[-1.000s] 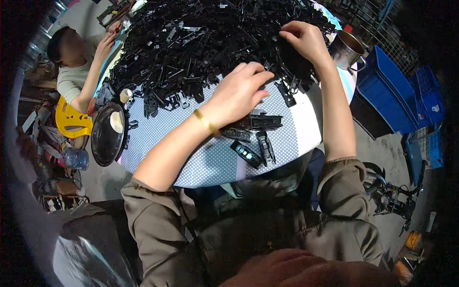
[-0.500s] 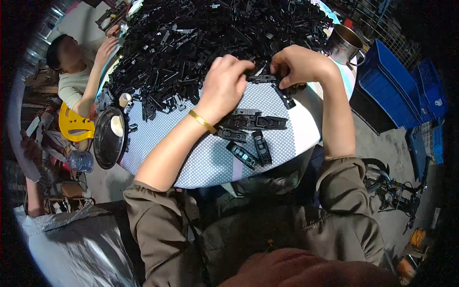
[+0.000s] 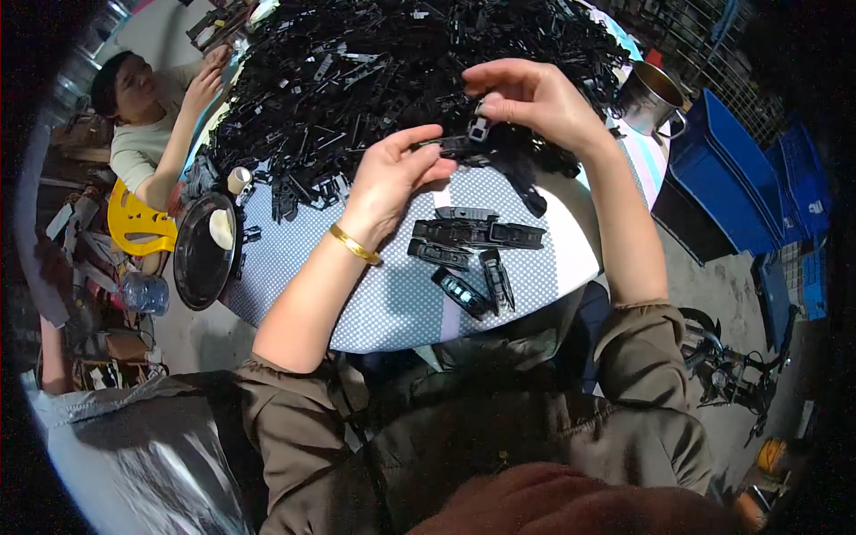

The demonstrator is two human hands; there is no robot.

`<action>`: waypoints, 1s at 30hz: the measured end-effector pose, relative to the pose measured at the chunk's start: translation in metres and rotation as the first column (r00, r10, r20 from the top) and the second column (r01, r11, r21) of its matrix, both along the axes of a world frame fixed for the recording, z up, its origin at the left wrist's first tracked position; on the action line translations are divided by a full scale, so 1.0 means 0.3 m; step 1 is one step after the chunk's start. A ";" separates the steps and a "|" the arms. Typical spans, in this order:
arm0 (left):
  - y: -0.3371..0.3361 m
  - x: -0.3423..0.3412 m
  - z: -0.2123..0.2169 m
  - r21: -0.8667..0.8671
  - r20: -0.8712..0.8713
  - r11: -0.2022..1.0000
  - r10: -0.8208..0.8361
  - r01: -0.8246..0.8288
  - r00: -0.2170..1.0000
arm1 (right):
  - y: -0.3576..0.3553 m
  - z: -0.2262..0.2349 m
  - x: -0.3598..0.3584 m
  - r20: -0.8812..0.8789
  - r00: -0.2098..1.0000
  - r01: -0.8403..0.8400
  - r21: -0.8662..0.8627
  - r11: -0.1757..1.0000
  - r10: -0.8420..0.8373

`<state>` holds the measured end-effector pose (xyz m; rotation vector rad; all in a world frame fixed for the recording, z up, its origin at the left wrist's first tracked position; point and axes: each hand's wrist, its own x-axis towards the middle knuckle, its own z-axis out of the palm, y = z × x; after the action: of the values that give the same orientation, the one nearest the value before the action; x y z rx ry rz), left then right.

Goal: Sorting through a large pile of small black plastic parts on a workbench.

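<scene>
My left hand [image 3: 388, 183], with a gold bracelet at its wrist, pinches a slim black plastic part [image 3: 456, 145] between thumb and fingers at the near edge of the pile. To its right, my right hand [image 3: 544, 105] grips a small black plastic piece with a pale face [image 3: 480, 131] between thumb and bent fingers. The two pieces are close together; whether they touch I cannot tell. Below my hands, several long black plastic parts [image 3: 477, 234] lie grouped on the dotted cloth [image 3: 374, 308]. Two car-shaped black pieces [image 3: 460, 292] rest nearer me, one with bluish patches.
A big heap of black plastic parts [image 3: 357, 80] covers the table's far side. A metal mug [image 3: 649, 100] stands at right, beside blue crates [image 3: 727, 169]. At left are a dark round tray [image 3: 198, 276], a tape roll [image 3: 239, 180], a yellow stool [image 3: 134, 221] and another person [image 3: 143, 134].
My left hand has turned, its thumb now toward the pile, and moved slightly left and down. My right hand has risen a little leftward, and a pale-faced piece now shows in it.
</scene>
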<state>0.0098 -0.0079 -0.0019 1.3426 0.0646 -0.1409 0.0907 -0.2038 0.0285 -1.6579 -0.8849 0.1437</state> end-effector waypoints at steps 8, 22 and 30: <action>-0.003 -0.006 0.009 -0.141 0.055 0.989 -0.042 0.049 0.998 | 0.090 -0.052 -0.045 0.312 0.944 0.128 -0.038 0.991 -0.110; -0.026 -0.016 0.000 0.152 0.344 0.973 0.114 -0.175 0.932 | 0.159 -0.095 -0.109 0.558 0.753 0.359 0.094 0.929 -0.347; 0.005 -0.003 0.019 -0.093 0.161 0.991 0.111 -0.096 0.981 | 0.147 -0.076 -0.094 0.767 0.575 0.361 0.075 0.930 -0.285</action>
<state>0.0090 -0.0065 0.0037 1.2585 -0.0124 0.0563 0.0626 -0.1596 0.0056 -1.9582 -1.1797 -0.8774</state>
